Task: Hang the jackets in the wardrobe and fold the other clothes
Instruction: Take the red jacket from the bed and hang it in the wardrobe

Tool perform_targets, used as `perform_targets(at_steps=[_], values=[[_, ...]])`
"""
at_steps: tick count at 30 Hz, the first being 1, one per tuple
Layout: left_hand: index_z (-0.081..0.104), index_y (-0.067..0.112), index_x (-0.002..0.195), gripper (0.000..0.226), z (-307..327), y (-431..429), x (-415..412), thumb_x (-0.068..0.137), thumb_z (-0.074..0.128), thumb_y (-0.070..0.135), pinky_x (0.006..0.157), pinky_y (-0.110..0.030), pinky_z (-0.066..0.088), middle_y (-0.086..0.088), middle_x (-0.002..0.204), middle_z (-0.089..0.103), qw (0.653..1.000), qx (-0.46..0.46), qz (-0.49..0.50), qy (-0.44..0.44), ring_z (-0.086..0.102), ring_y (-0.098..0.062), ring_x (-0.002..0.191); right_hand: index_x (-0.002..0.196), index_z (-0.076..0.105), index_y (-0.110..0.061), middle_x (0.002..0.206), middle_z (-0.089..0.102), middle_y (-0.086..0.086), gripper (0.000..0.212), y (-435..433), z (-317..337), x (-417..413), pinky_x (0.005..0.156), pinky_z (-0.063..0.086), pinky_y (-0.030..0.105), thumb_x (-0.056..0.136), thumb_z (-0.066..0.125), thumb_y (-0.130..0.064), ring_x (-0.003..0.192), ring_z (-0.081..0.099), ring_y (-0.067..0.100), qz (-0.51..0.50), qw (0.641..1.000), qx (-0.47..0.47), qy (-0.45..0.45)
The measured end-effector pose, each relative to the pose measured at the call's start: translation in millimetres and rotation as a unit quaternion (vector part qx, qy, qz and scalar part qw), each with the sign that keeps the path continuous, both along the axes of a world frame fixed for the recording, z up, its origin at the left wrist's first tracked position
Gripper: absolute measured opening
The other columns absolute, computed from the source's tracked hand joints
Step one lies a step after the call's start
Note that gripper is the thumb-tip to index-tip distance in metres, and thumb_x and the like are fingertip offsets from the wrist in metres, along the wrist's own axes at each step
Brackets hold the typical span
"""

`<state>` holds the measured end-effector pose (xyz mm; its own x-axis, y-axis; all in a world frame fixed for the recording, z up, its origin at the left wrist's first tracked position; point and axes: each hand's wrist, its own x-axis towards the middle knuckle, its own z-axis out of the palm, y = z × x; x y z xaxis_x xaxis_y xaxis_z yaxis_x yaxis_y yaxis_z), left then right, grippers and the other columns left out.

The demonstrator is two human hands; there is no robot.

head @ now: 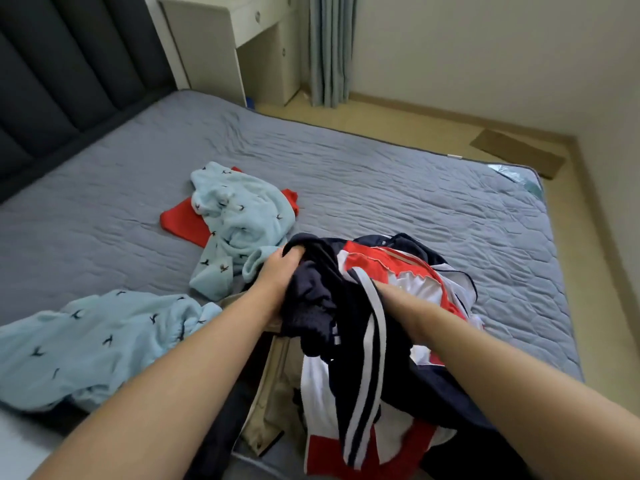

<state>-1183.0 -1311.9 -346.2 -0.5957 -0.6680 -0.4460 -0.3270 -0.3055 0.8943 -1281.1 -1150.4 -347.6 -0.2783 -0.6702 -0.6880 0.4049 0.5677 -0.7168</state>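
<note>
Holding both bare forearms out forward from the bottom edge, left from the lower left and right from the lower right, angled together toward the middle. Gripping dark cloth [311, 299] with the left hand [282, 271], back of the hand upward, knuckles raised, fingers [294, 252] curled down into the folds. Hiding the right hand under the same cloth, visible only as far as the right wrist [389, 292], fingers and grip impossible to tell.

Navy/red/white jacket [381, 306] bunched nr side; blue bird-print top [239, 216] crumpled over red garment [183, 220]; matching trousers [86, 344] L
</note>
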Motion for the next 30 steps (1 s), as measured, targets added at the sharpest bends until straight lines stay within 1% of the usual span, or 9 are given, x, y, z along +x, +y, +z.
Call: perform_targets(at_steps=[2,3,7,12,14,18,20,26,30], values=[[0.062,0.011,0.114,0.03,3.0,-15.3,18.7,0.095,0.045,0.027,0.091,-0.031,0.048,-0.01,0.112,0.063,0.992,-0.061,0.075,-0.086,0.06,-0.025,0.104,0.101,0.072,-0.022,0.099,0.072,0.003,0.045,-33.9,4.6,27.3,0.08,0.055,0.03,0.086,0.054,-0.06,0.09,0.069,0.02,-0.02,0.993,-0.068,-0.09],[0.061,0.011,0.118,0.033,7.0,-23.7,30.3,0.094,0.044,0.028,0.092,-0.033,0.045,-0.011,0.116,0.061,0.985,-0.08,0.106,-0.109,0.056,-0.029,0.107,0.105,0.069,-0.022,0.098,0.069,0.004,0.036,-53.6,6.4,42.1,0.081,0.055,0.032,0.09,0.055,-0.052,0.087,0.068,0.019,-0.009,0.991,-0.093,-0.09],[0.059,0.017,0.081,0.018,59.3,-86.6,76.8,0.09,0.047,0.026,0.065,-0.032,0.041,-0.005,0.083,0.063,0.959,-0.19,0.187,-0.1,0.053,-0.029,0.084,0.12,0.055,-0.019,0.103,0.066,0.007,0.027,-145.7,31.3,97.1,0.081,0.055,0.034,0.094,0.055,-0.01,0.086,0.066,0.02,-0.022,0.982,-0.185,-0.033],[0.053,0.015,0.077,0.018,157.5,-181.4,132.1,0.085,0.047,0.03,0.055,-0.029,0.033,0.001,0.069,0.055,0.851,-0.433,0.255,-0.155,0.049,-0.023,0.071,0.111,0.06,-0.024,0.1,0.07,0.005,0.023,-269.1,84.7,174.1,0.084,0.056,0.038,0.092,0.056,-0.011,0.089,0.069,0.021,-0.03,0.941,-0.321,-0.106],[0.051,0.013,0.085,0.016,163.9,-208.9,155.0,0.089,0.043,0.026,0.066,-0.03,0.033,-0.004,0.082,0.057,0.821,-0.489,0.229,-0.185,0.049,-0.025,0.08,0.115,0.059,-0.027,0.107,0.07,0.003,0.023,-301.6,86.2,194.1,0.087,0.056,0.039,0.093,0.056,-0.02,0.097,0.068,0.019,-0.023,0.944,-0.319,-0.076],[0.033,0.015,0.141,0.05,78.9,-226.2,199.0,0.093,0.043,0.026,0.1,-0.047,0.037,-0.012,0.142,0.04,0.802,-0.397,0.006,-0.446,0.034,-0.034,0.132,0.146,0.035,-0.027,0.147,0.041,0.002,0.054,-292.6,16.5,191.9,0.097,0.048,0.038,0.095,0.052,-0.03,0.126,0.048,0.017,0.099,0.968,-0.169,0.156],[0.019,0.017,0.148,0.064,16.5,-206.2,206.7,0.091,0.046,0.028,0.109,-0.05,0.029,-0.008,0.153,0.024,0.777,-0.337,-0.069,-0.527,0.017,-0.031,0.142,0.146,0.036,-0.023,0.149,0.04,0.002,0.054,-252.9,-41.9,172.3,0.107,0.039,0.035,0.094,0.052,-0.029,0.131,0.044,0.019,0.169,0.958,-0.07,0.222],[0.037,0.019,0.14,0.052,-122.3,-94.4,139.6,0.089,0.046,0.026,0.101,-0.041,0.038,-0.004,0.143,0.038,0.763,-0.288,-0.335,-0.473,0.034,-0.025,0.132,0.136,0.049,-0.016,0.139,0.051,0.003,0.044,-84.5,-166.6,84.6,0.102,0.036,0.025,0.092,0.051,-0.02,0.127,0.047,0.018,0.185,0.932,0.151,0.274],[0.047,0.02,0.129,0.04,-160.4,-30.6,85.5,0.089,0.045,0.026,0.098,-0.04,0.041,-0.004,0.132,0.045,0.77,-0.28,-0.417,-0.393,0.042,-0.024,0.122,0.134,0.05,-0.018,0.138,0.05,0.003,0.043,-17.3,-200.0,49.7,0.095,0.036,0.023,0.091,0.049,-0.019,0.126,0.047,0.018,0.157,0.923,0.209,0.284]])
